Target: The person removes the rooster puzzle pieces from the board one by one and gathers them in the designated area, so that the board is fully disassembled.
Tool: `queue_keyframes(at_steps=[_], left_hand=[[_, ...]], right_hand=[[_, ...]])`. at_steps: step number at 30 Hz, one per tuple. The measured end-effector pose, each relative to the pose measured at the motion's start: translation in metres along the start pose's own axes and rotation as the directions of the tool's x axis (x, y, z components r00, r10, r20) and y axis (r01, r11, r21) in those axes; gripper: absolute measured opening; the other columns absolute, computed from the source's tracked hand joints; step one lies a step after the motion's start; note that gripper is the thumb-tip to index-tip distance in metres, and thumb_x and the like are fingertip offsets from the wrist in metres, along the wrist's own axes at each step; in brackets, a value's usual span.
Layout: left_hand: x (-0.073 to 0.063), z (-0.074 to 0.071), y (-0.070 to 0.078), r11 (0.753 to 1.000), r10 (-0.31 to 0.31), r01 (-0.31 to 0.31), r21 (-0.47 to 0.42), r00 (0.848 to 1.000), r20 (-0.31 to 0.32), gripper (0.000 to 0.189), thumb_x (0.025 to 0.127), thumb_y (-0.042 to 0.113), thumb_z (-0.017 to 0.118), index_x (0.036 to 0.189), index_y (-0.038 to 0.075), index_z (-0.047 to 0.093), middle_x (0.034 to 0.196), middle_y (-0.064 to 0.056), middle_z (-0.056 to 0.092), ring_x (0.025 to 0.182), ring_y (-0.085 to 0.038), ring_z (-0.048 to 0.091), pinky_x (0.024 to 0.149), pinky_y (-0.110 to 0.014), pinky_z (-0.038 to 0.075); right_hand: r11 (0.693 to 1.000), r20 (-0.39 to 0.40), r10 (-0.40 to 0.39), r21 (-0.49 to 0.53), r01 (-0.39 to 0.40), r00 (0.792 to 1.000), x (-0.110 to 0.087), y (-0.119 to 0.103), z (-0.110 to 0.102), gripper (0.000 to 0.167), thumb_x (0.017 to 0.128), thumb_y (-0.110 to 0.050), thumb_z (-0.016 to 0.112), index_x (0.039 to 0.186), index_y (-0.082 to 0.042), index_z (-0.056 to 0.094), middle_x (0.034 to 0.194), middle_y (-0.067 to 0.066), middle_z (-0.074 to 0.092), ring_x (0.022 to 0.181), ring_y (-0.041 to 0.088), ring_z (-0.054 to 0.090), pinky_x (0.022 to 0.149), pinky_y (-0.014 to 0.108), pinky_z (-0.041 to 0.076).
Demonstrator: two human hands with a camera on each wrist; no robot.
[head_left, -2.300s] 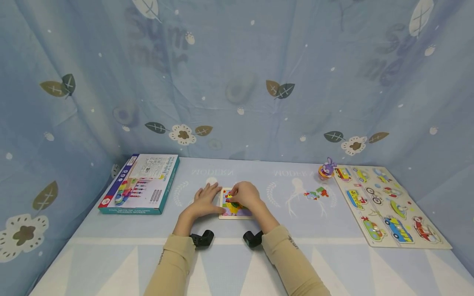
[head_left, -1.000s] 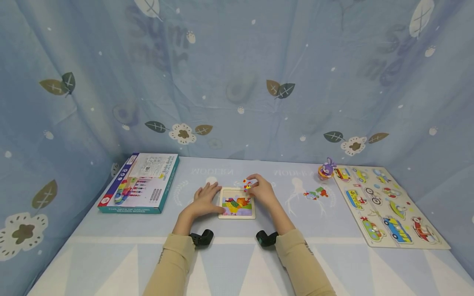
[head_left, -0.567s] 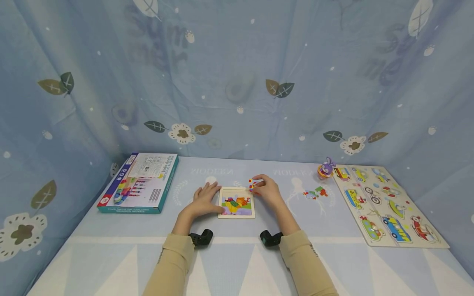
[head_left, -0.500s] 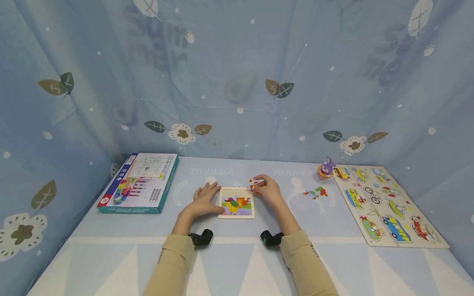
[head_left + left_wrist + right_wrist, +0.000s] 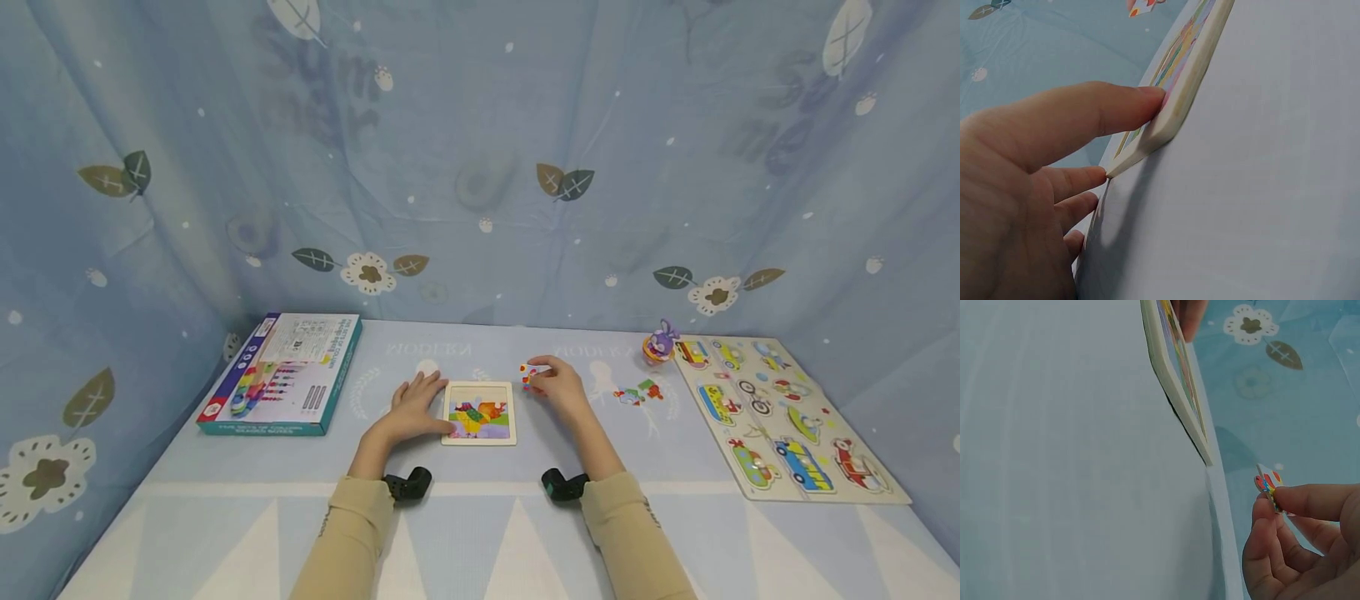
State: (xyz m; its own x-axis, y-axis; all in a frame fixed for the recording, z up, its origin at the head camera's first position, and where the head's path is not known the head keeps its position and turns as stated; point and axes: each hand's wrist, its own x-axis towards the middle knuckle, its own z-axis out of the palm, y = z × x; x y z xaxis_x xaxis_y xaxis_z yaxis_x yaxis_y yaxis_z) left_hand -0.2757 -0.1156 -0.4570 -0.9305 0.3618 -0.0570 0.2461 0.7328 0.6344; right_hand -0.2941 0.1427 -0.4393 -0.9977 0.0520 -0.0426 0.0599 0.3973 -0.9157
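Observation:
A small wooden jigsaw tray (image 5: 480, 442) lies flat on the table, its lower part filled with a colourful bird picture and a bare wood strip along its far side. My left hand (image 5: 410, 408) rests at its left edge, fingers spread; the thumb (image 5: 1141, 103) presses on the near corner and the index fingertip touches the side. Just right of the tray, my right hand (image 5: 561, 390) pinches a jigsaw piece (image 5: 1266, 482), red, yellow and white, between thumb and fingers, raised above the table. Part of the piece is hidden behind the fingertips.
Several loose jigsaw pieces (image 5: 628, 396) lie to the right. Behind them stands a purple rabbit toy (image 5: 662, 342), beside a large vehicle peg puzzle board (image 5: 765, 425). A boxed toy (image 5: 281, 375) lies at the left. A blue patterned curtain (image 5: 480, 167) backs the table.
My right hand has lifted the jigsaw piece away from over the tray and carried it right, past the tray's edge. My left hand has stayed at the tray's left side.

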Motion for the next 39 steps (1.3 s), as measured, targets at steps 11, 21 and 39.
queue_keyframes(at_steps=[11, 21, 39], left_hand=[[0.0, 0.001, -0.002, 1.0, 0.006, -0.006, -0.005, 1.0, 0.002, 0.082, 0.07, 0.029, 0.073, 0.138, 0.001, 0.039, 0.151, -0.016, 0.024, 0.14, -0.036, 0.006, 0.11, -0.053, 0.0], [-0.001, 0.0, -0.002, 1.0, 0.003, -0.003, -0.004, 1.0, 0.0, 0.082, 0.069, 0.029, 0.073, 0.139, 0.001, 0.038, 0.15, -0.016, 0.024, 0.14, -0.036, 0.007, 0.11, -0.052, 0.0], [0.0, 0.001, -0.002, 1.0, 0.003, -0.003, 0.0, 1.0, 0.001, 0.083, 0.07, 0.03, 0.073, 0.139, 0.002, 0.038, 0.151, -0.015, 0.024, 0.14, -0.036, 0.007, 0.11, -0.052, 0.0]], right_hand=[[0.999, -0.032, 0.048, 0.009, -0.047, 0.998, -0.001, 0.01, -0.025, 0.031, 0.081, -0.003, 0.059, 0.113, -0.001, 0.059, 0.079, 0.007, 0.061, 0.065, 0.013, 0.059, 0.064, 0.025, 0.049], [0.998, -0.022, 0.066, 0.011, -0.066, 0.998, -0.005, 0.013, -0.037, 0.031, 0.083, -0.004, 0.057, 0.114, -0.002, 0.058, 0.08, 0.007, 0.061, 0.07, 0.017, 0.058, 0.067, 0.028, 0.048], [0.997, -0.02, 0.07, 0.018, -0.07, 0.997, -0.005, 0.02, -0.056, 0.034, 0.084, -0.003, 0.058, 0.118, 0.004, 0.056, 0.079, 0.007, 0.063, 0.065, 0.009, 0.058, 0.061, 0.024, 0.047]])
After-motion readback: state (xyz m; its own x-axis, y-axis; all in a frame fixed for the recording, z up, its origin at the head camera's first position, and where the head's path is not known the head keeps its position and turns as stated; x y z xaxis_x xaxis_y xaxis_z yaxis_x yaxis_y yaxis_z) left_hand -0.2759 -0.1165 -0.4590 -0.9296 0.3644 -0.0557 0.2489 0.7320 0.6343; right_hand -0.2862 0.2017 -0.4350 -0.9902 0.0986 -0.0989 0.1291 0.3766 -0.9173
